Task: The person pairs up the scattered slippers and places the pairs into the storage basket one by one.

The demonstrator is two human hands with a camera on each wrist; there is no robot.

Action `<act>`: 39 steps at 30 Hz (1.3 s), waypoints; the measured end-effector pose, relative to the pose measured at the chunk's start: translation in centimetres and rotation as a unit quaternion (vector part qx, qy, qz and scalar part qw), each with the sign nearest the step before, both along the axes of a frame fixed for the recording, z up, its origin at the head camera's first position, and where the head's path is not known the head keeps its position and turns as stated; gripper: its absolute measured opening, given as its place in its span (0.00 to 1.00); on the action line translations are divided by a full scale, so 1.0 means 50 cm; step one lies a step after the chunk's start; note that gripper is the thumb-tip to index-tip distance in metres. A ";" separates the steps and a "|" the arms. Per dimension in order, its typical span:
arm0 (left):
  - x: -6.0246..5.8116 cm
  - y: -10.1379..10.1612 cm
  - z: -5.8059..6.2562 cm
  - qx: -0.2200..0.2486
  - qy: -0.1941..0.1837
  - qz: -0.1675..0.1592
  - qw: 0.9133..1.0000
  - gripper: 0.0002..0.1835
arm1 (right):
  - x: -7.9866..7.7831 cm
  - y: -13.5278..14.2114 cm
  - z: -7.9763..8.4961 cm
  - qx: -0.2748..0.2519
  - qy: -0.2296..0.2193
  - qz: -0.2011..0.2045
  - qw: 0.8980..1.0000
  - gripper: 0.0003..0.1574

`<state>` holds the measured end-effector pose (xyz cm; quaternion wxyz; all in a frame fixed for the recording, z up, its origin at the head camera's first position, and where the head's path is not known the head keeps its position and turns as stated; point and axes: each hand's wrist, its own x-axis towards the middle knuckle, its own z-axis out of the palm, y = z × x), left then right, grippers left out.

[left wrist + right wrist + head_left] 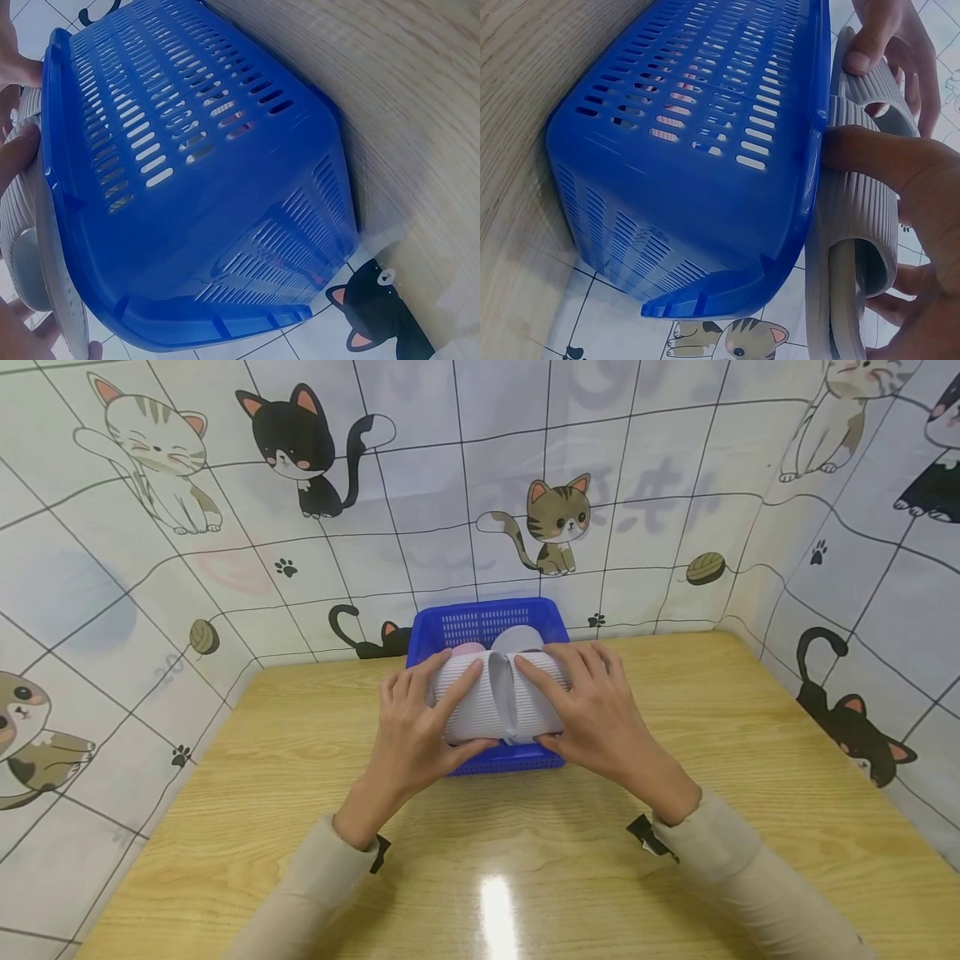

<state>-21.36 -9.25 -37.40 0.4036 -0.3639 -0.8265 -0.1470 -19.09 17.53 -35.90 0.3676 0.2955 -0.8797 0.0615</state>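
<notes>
A pair of pale grey slippers with ribbed straps is held side by side above the blue plastic basket [517, 762]. My left hand [416, 722] grips the left slipper [471, 710], its thumb at the near side and fingers over the strap. On the other side my right hand [603, 727] grips the right slipper [542, 706] in the same way. In the right wrist view, a slipper [855, 199] lies along the basket's rim [819, 150], and the thumb presses its ribbed strap. The left wrist view shows a slipper's sole edge [64, 292] close against the rim.
Behind the slippers, a pink rounded thing [467, 649] and a pale grey rounded thing [517, 639] show inside the basket. The basket stands on a wooden table [300, 760], near the back wall covering [420, 568] with printed cats.
</notes>
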 end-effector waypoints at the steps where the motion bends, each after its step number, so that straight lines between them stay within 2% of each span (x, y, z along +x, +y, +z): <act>1: -0.001 0.001 0.000 -0.001 0.002 0.000 1.000 0.55 | 0.000 0.000 0.000 0.001 0.000 0.000 1.000 0.70; 6: -0.001 0.004 -0.002 -0.003 0.009 0.000 1.000 0.56 | 0.000 0.000 0.000 0.005 -0.001 0.001 1.000 0.70; 15: 0.001 0.005 -0.003 -0.016 -0.003 0.006 1.000 0.54 | -0.002 0.004 0.005 0.012 0.004 0.002 1.000 0.70; 24: 0.002 0.004 -0.002 -0.027 -0.001 0.022 0.999 0.54 | -0.006 0.014 0.010 0.014 -0.042 0.017 0.999 0.70; 30: 0.002 0.003 0.000 -0.025 0.002 0.021 0.999 0.54 | -0.003 0.016 0.013 0.021 -0.049 0.018 0.998 0.70; 39: 0.005 0.003 0.002 -0.024 -0.012 0.023 0.999 0.55 | 0.006 0.017 0.022 0.027 -0.069 0.019 0.997 0.66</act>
